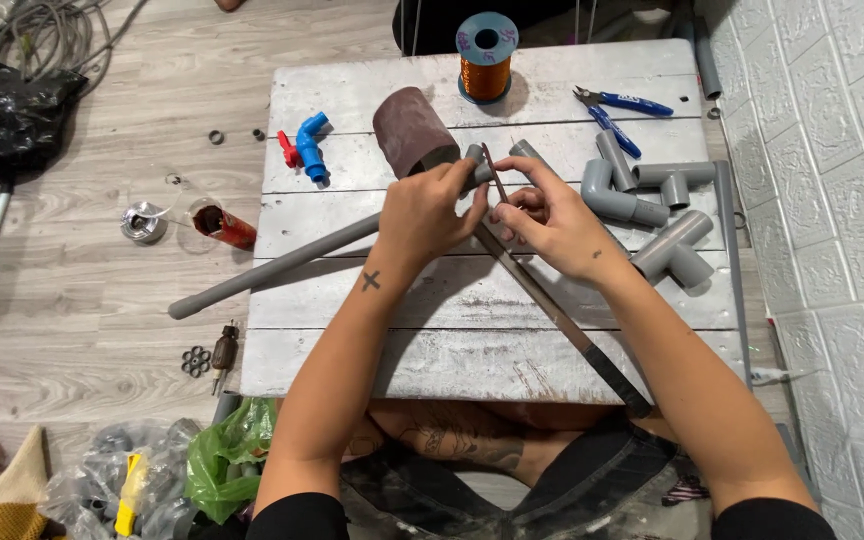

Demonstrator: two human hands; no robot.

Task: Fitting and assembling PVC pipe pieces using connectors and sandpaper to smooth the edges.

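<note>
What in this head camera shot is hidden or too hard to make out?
- End of the long grey pipe: hidden under the left hand.
- Strip pinched by the right hand: too thin to identify.
- Black bag: cut off by the left edge.
- Small rings on the floor: too small.

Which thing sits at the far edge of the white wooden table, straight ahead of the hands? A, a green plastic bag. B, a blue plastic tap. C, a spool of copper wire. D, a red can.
C: the spool of copper wire stands at the far edge of the table, beyond both hands.
</note>
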